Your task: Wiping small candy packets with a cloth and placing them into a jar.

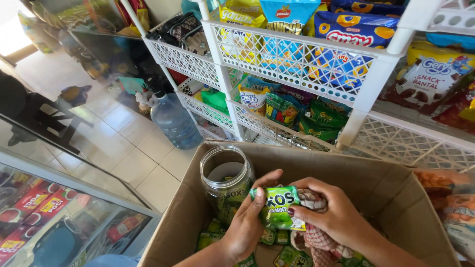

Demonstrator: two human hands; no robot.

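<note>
At the far left a glass display case (59, 217) holds red packets, and beyond it the tiled floor (133, 148) carries one large blue water jug (174, 121).

One open cardboard box (396, 198) fills the lower middle. In its left corner stands one clear jar (226, 178), lidless, with a few green packs showing through its wall.

The left hand (247, 222) comes up from the bottom edge with the wrist bent inward and the thumb stretched up along the left end of a small green candy pack (279, 207); its fingers are curled under and closed on the pack. The right hand (336, 215) reaches in from the lower right, palm down, its fingertips pinching the right end of the same pack while its other fingers bunch a red-and-white checked cloth (316, 237) against the palm. So one pack is held between both hands, above the box and just beside the jar.

More green packs (213, 235) lie loose on the box floor beneath the hands; the arms hide part of them, so their number cannot be told.

Behind the box, white lattice shelves (297, 64) are stacked with snack bags, yellow, blue and green.
</note>
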